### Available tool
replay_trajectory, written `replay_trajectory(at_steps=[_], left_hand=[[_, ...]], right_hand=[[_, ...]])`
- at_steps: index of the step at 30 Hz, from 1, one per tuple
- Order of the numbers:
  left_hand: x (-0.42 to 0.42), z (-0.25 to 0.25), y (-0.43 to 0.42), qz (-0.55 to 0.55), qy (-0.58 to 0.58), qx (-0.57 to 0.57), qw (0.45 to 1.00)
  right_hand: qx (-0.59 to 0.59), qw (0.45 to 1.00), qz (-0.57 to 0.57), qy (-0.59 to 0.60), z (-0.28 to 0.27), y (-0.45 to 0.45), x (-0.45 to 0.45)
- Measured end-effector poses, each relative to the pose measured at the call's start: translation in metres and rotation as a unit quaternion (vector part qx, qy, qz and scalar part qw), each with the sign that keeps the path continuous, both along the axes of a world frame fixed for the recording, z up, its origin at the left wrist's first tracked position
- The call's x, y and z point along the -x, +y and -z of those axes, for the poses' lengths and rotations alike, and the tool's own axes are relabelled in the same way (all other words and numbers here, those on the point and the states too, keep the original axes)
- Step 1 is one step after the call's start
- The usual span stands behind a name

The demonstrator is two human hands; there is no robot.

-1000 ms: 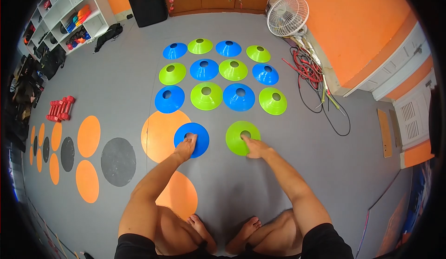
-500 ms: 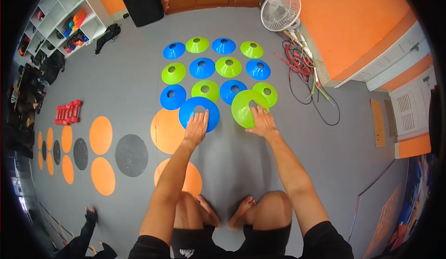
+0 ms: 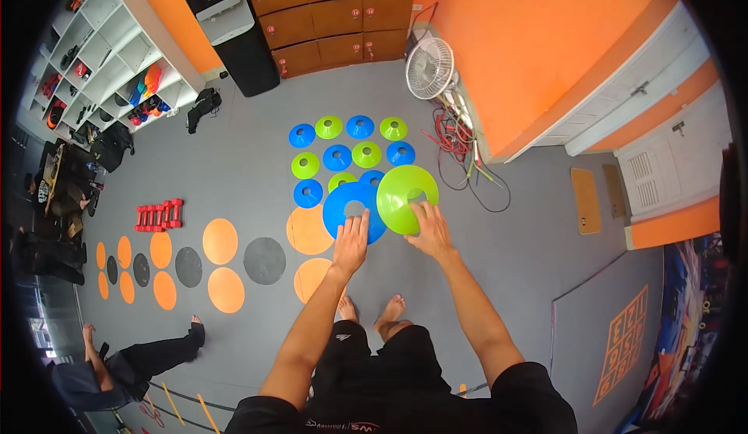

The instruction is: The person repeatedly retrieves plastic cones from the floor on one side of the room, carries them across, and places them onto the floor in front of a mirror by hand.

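My left hand [image 3: 351,243] is closed on a blue disc cone [image 3: 340,209], gripping it near the center hole. A green disc cone [image 3: 396,192] is in my right hand [image 3: 430,230], its fingers hooked at the hole. The two held cones are raised above the floor, and the green one overlaps the blue one's right edge in view. Beyond them, rows of alternating blue and green cones lie on the floor, among them a green cone [image 3: 366,154] and a blue cone [image 3: 308,193]. The held cones partly cover the nearest row.
Orange floor circles [image 3: 220,241] and black ones run left. Red dumbbells [image 3: 159,215] lie beyond them. A fan [image 3: 430,68] and tangled cables [image 3: 452,134] are at the right wall. A water dispenser [image 3: 238,40] stands by the lockers [image 3: 327,21]. Another person [image 3: 128,368] sits at lower left.
My body has risen from a crouch to a more upright stance, and both held cones have come up off the floor with my hands. The view now takes in more of the room.
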State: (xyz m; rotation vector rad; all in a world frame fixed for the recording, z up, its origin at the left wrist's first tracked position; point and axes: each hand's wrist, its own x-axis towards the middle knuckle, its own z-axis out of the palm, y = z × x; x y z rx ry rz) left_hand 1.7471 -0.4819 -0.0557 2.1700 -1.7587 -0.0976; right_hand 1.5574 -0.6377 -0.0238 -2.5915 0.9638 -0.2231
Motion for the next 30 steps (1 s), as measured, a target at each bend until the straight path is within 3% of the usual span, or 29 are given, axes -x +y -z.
replay_trajectory(at_steps=[4, 8, 17, 30], left_hand=[[0.020, -0.048, 0.018, 0.029, 0.001, 0.036, 0.999], [0.030, -0.075, 0.033, 0.066, -0.008, 0.052, 0.996], [0.090, -0.077, 0.039, 0.265, 0.058, 0.062, 0.960], [0.362, -0.096, 0.046, 0.555, 0.076, 0.052, 0.827]], right_hand=[[0.029, 0.999, 0.031, -0.016, -0.052, 0.043, 0.025], [0.059, 0.993, 0.105, -0.011, -0.067, 0.088, 0.052], [0.055, 0.931, 0.356, 0.054, -0.076, 0.196, 0.161], [0.042, 0.765, 0.641, 0.049, -0.100, 0.357, 0.389]])
